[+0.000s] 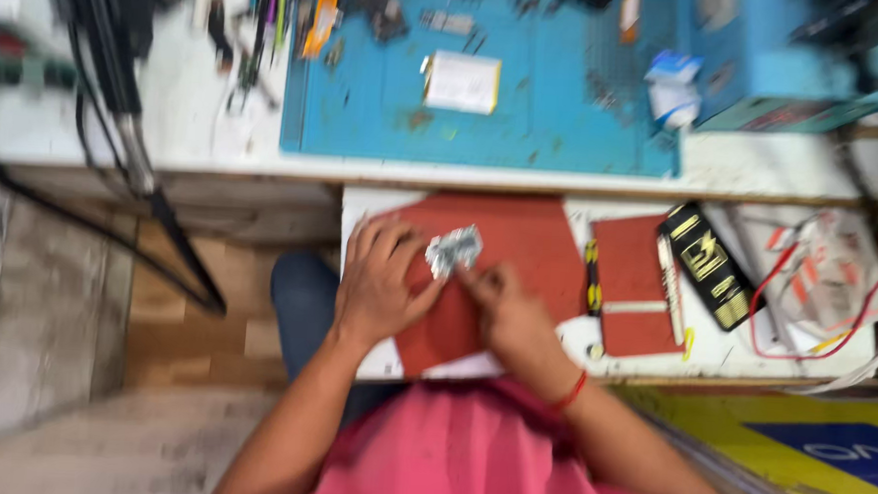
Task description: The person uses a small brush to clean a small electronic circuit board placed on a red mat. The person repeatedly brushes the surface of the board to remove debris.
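Grip: both hands pinch a small crumpled silvery piece [453, 249]; blur hides the finer finger contact.
Left hand [382, 284]: fingers spread on the red mat [519, 241], fingertips touching the piece's left end from about 8 o'clock.
Silvery piece: lies on the red mat, long axis tilted, running from 8 o'clock up to 2 o'clock.
Right hand [511, 311]: fingertips meet the piece's lower right edge from 4 o'clock; a red wrist thread [573, 392] shows.
Smaller red mat [633, 277]: at 3 o'clock of the hands.
Black-and-yellow battery pack [708, 263]: farther toward 3 o'clock.
Blue work mat [488, 74]: at 12 o'clock, on the upper bench.
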